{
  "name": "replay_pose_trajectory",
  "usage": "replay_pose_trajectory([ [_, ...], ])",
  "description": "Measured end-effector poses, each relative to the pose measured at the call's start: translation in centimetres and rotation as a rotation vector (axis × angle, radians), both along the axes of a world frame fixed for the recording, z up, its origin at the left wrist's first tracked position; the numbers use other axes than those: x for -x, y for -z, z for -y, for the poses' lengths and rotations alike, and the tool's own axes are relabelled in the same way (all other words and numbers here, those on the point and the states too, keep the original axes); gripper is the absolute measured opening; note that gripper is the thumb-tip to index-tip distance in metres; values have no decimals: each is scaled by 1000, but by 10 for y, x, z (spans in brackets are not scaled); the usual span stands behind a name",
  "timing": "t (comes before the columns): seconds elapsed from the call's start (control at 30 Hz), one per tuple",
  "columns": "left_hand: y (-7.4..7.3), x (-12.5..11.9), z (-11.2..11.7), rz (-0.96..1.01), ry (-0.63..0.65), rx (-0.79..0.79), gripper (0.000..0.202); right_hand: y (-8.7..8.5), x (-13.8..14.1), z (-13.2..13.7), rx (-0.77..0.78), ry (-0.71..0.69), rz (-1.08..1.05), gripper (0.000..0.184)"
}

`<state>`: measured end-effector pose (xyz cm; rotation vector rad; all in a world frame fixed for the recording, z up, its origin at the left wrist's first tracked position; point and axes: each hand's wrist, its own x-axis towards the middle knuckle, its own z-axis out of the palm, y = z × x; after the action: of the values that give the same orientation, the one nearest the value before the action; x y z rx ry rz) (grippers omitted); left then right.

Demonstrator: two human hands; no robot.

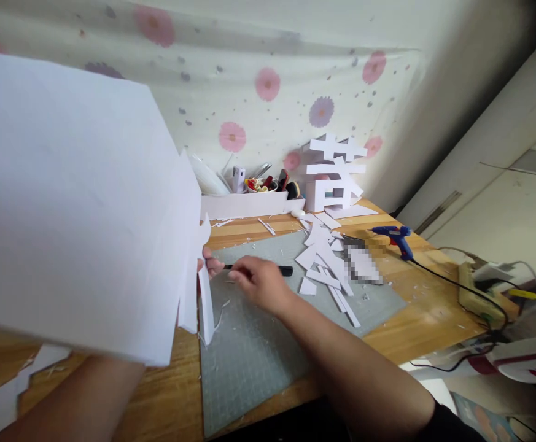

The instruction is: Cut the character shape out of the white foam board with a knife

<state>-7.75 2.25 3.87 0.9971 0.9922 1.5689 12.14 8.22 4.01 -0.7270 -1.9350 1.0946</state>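
A big white foam board (74, 202) fills the left of the view, held up on edge. My left hand (210, 266) is mostly hidden behind it; only its fingertips show, curled round the board's right edge, where narrow cut strips hang down. My right hand (261, 283) is closed on a slim black knife or pen (286, 270), just right of those fingertips. It rests low over the grey cutting mat (249, 356).
White foam offcuts (327, 264) are piled on the mat's far right. A blue glue gun (394, 236) lies beyond them, its cord running to a power strip (474, 294). A white cut-out character (336, 175) and a tool tray (249, 202) stand by the flowered wall.
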Motion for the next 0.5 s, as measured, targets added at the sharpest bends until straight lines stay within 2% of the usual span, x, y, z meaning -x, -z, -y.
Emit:
replay_pose_trajectory([
  [0.03,-3,3,-1,66,29,4,32,-1,-8,-9,-103,88,111,18],
  [0.1,-8,7,-3,178,61,8,32,-2,-20,-23,-190,204,314,7],
  [0.13,-11,8,-3,227,67,2,32,-3,-23,-28,-211,213,423,13],
  [0.23,-16,5,0,338,70,-15,36,-5,-25,-29,-256,115,768,36],
  [0.3,-19,2,2,395,63,-18,33,-7,-22,-25,-274,58,929,41],
  [0.4,-22,-2,4,466,48,-11,27,-13,-19,-21,-272,50,1020,32],
  [0.5,-24,-3,6,522,51,14,25,-19,-22,-22,-257,99,989,27],
])
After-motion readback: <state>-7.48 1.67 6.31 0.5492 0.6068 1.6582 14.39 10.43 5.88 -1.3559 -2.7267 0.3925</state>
